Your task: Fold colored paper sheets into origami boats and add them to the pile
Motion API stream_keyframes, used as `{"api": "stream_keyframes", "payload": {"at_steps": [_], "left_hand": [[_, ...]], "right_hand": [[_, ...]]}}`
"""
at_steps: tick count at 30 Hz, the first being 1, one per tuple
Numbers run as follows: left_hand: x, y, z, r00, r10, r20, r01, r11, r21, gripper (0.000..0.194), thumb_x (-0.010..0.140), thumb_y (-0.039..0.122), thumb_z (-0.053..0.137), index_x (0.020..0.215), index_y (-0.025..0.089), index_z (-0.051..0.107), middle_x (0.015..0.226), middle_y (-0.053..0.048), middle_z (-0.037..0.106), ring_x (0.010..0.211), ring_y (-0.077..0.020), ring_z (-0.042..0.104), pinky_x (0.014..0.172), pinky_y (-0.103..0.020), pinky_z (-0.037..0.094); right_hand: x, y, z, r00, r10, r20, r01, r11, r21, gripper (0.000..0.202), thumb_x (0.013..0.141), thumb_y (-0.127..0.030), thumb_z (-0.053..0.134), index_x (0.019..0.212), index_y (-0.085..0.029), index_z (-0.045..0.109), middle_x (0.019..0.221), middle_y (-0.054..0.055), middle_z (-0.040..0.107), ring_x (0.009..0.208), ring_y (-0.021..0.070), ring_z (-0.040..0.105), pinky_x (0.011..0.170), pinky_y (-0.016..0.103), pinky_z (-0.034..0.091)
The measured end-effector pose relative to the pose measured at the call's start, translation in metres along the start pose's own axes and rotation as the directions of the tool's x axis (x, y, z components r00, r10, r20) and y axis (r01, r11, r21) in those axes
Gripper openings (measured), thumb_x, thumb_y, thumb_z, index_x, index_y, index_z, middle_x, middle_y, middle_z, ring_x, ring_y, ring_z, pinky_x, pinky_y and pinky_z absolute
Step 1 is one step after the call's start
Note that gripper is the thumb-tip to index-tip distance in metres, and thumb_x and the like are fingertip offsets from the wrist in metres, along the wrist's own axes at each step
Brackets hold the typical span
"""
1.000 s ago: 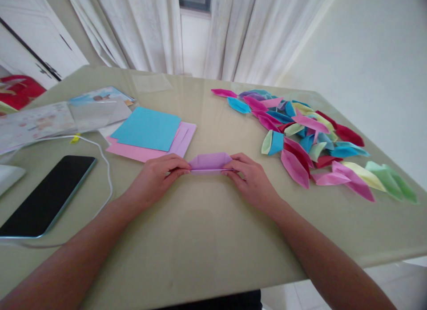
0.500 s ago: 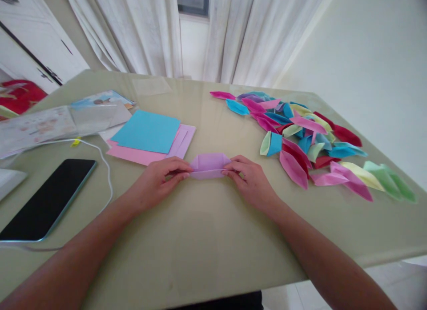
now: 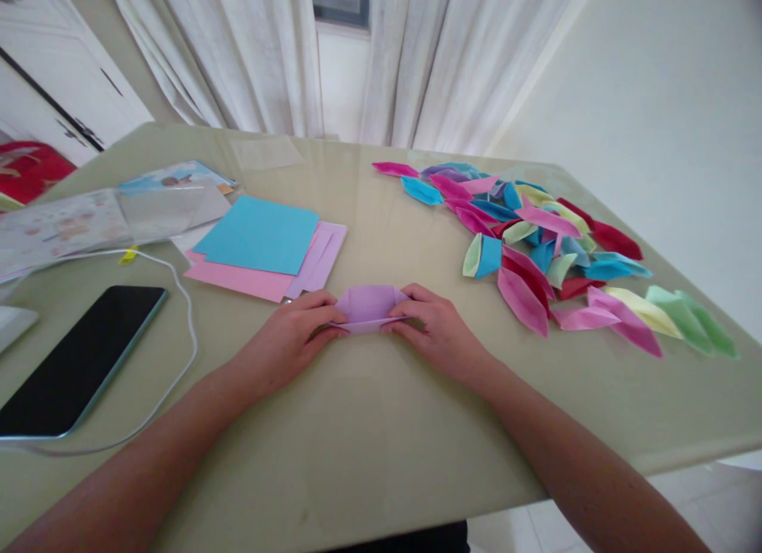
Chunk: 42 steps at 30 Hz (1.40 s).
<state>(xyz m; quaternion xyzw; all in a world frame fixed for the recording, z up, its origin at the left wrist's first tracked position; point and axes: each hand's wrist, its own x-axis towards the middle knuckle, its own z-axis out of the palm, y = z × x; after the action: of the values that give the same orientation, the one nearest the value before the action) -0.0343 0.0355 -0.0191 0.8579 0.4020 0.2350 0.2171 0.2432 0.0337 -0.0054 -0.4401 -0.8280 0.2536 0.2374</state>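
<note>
Now in hand: from the head view, a purple piece (image 3: 370, 305) at the centre of the frame, above or on the desk (image 3: 357, 434); which of the two, I cannot tell.
Left hand (image 3: 301, 327): pinching the piece's left end between thumb and fingers.
Right hand (image 3: 433, 328): pinching the right end in the same way.
Folding so far: creases made, far side raised, slanted folds at its upper corners, a narrow strip along the near edge; it looks partly shaped, though the fingers hide both ends.
Finished-looking: many folded pieces (image 3: 522, 299) with pointed ends, heaped at upper right and right, in pink, blue, red, yellow and green.
Unfolded: a blue sheet (image 3: 262, 234) left of centre, overlapping a pink sheet (image 3: 238, 278) and lilac paper (image 3: 326, 250); how many lie underneath is hidden.
</note>
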Motion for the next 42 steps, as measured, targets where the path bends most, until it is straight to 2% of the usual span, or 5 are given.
{"api": "stream_keyframes", "payload": {"at_steps": [8, 13, 19, 27, 42], "left_hand": [[0.000, 0.001, -0.001, 0.999, -0.013, 0.029, 0.013, 1.000, -0.005, 0.018, 0.099, 0.036, 0.067, 0.104, 0.023, 0.077, 0.112, -0.008, 0.071, 0.102, -0.0259, 0.070, 0.087, -0.036, 0.055], [0.000, 0.002, -0.004, 1.000, 0.005, -0.021, -0.005, 1.000, 0.001, 0.020, 0.104, 0.026, 0.056, 0.099, 0.023, 0.076, 0.100, -0.005, 0.069, 0.092, -0.0214, 0.068, 0.081, -0.031, 0.054], [-0.002, 0.006, -0.004, 0.987, 0.128, -0.102, -0.107, 0.977, 0.186, 0.022, 0.108, 0.030, 0.054, 0.109, 0.023, 0.075, 0.103, -0.006, 0.072, 0.095, -0.0214, 0.069, 0.086, -0.033, 0.054], [-0.006, 0.011, -0.002, 0.930, 0.301, -0.209, -0.217, 0.912, 0.349, 0.021, 0.104, 0.014, 0.055, 0.103, 0.020, 0.075, 0.103, -0.007, 0.075, 0.094, -0.0213, 0.072, 0.086, -0.033, 0.056], [0.002, 0.011, -0.003, 0.978, -0.063, -0.197, 0.055, 0.997, -0.049, 0.015, 0.100, 0.021, 0.060, 0.098, 0.022, 0.076, 0.098, -0.004, 0.074, 0.092, -0.0205, 0.071, 0.085, -0.032, 0.056]], "right_hand": [[-0.001, -0.002, -0.001, 0.999, -0.010, 0.033, 0.014, 0.994, -0.107, 0.007, 0.102, -0.016, 0.067, 0.101, -0.019, 0.073, 0.111, 0.008, 0.068, 0.097, 0.0212, 0.068, 0.087, 0.034, 0.054], [-0.002, -0.002, -0.002, 0.999, -0.039, 0.029, 0.041, 0.996, -0.077, 0.013, 0.098, -0.023, 0.075, 0.111, -0.022, 0.072, 0.120, 0.009, 0.069, 0.110, 0.0245, 0.069, 0.097, 0.038, 0.055], [-0.003, -0.004, -0.004, 0.996, -0.086, -0.040, 0.083, 0.993, -0.082, 0.014, 0.103, -0.012, 0.061, 0.106, -0.022, 0.071, 0.112, 0.008, 0.068, 0.102, 0.0218, 0.069, 0.091, 0.034, 0.056], [-0.006, -0.007, -0.003, 0.988, -0.115, -0.107, 0.096, 0.981, -0.169, 0.012, 0.106, -0.018, 0.059, 0.106, -0.022, 0.071, 0.112, 0.010, 0.070, 0.101, 0.0239, 0.071, 0.090, 0.037, 0.057], [-0.005, -0.008, -0.002, 0.989, -0.125, -0.083, 0.117, 0.988, -0.097, 0.008, 0.104, -0.018, 0.064, 0.107, -0.021, 0.071, 0.114, 0.010, 0.069, 0.099, 0.0226, 0.070, 0.088, 0.035, 0.058]]}}
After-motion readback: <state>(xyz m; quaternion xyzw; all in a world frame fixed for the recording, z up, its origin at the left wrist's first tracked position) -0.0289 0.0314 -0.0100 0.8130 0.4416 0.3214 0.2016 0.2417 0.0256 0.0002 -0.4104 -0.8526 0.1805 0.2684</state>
